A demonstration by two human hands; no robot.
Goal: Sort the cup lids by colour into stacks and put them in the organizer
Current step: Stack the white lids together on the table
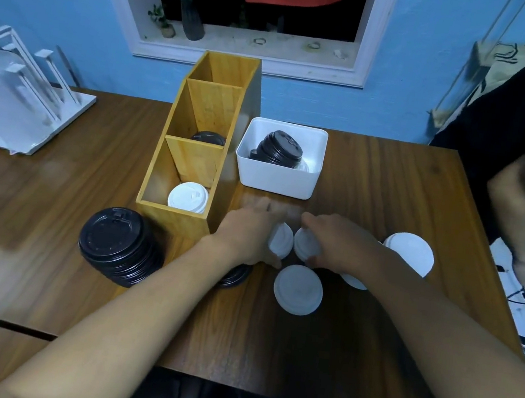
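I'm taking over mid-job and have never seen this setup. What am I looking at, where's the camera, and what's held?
No machine here: a person works with bare hands, filmed by one camera on their head, looking down. The left hand grips a white lid; the right hand grips a second white lid. On the table stand a wooden organizer, white lids in its near compartment and black lids in the middle one, a white bin holding more black lids, a black stack, and loose white lids. Another person's arm shows at right.
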